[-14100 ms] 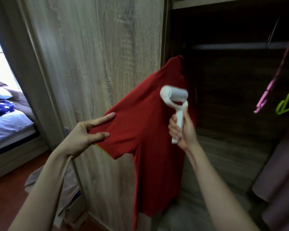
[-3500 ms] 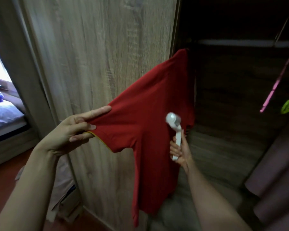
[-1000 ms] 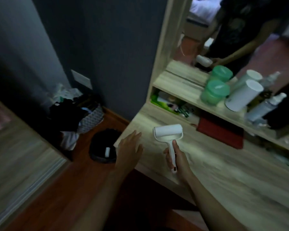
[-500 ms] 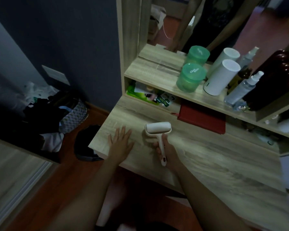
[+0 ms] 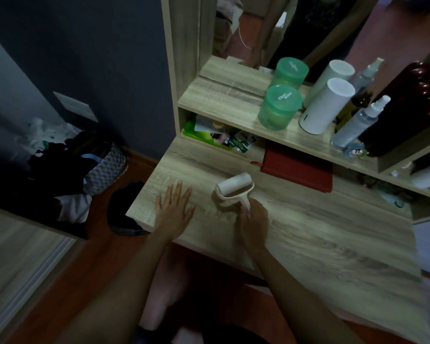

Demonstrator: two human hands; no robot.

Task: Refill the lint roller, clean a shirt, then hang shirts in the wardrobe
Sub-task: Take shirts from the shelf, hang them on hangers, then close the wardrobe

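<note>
A white lint roller (image 5: 234, 188) lies on the wooden dressing table (image 5: 308, 232), its roll pointing away from me. My right hand (image 5: 253, 216) is closed around its handle, and the handle is mostly hidden under my fingers. My left hand (image 5: 174, 207) rests flat on the tabletop to the left of the roller, fingers spread, holding nothing. No shirt or wardrobe is in view.
A shelf (image 5: 229, 108) above the tabletop carries a green jar (image 5: 279, 108), a white cylinder (image 5: 324, 109), a spray bottle (image 5: 358, 122) and a dark bottle (image 5: 402, 108). A red book (image 5: 298, 170) lies under it. A black bin (image 5: 124, 207) and a laundry basket (image 5: 102, 170) stand on the floor left.
I have turned from the red shirt at the wardrobe to the dressing table. The roller has come down onto the tabletop and my left hand has flattened on the wood.
</note>
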